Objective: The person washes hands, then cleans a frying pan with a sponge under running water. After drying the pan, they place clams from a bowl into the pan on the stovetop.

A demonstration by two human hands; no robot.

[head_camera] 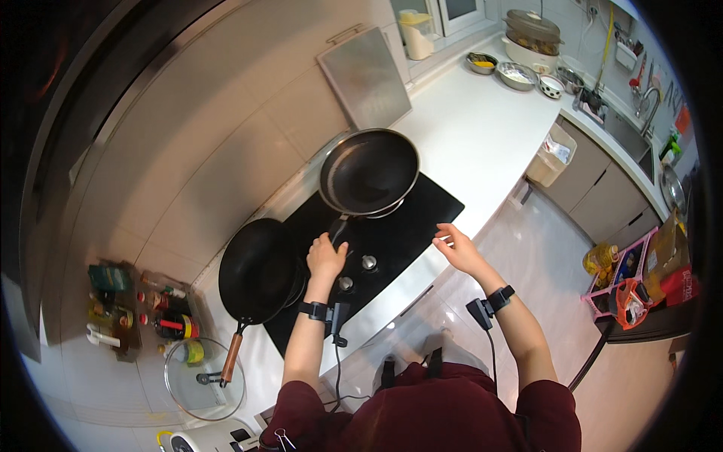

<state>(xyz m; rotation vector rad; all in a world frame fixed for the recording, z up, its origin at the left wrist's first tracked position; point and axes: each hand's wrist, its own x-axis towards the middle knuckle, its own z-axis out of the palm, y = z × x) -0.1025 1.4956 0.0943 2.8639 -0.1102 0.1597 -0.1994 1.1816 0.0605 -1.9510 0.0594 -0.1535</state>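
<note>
On the far burner of the black cooktop [435,209] sits a wok with a steel rim [373,172]; its dark handle points toward me. My left hand [326,255] is at the end of that handle, its thumb apart; whether the fingers grip it is hard to tell. To its left, a black wok with a wooden handle [257,271] stands on the other burner. My right hand [456,247] hovers over the counter's front edge, fingers slightly bent and apart, holding nothing. Two metal knobs [369,262] lie between the hands.
A glass lid [203,390] lies at the lower left near bottles of sauce [175,326]. A metal board [370,79] leans on the wall behind. Several bowls [517,75] and a steamer [531,45] stand at the far counter end. A bin [551,161] hangs at the cabinet.
</note>
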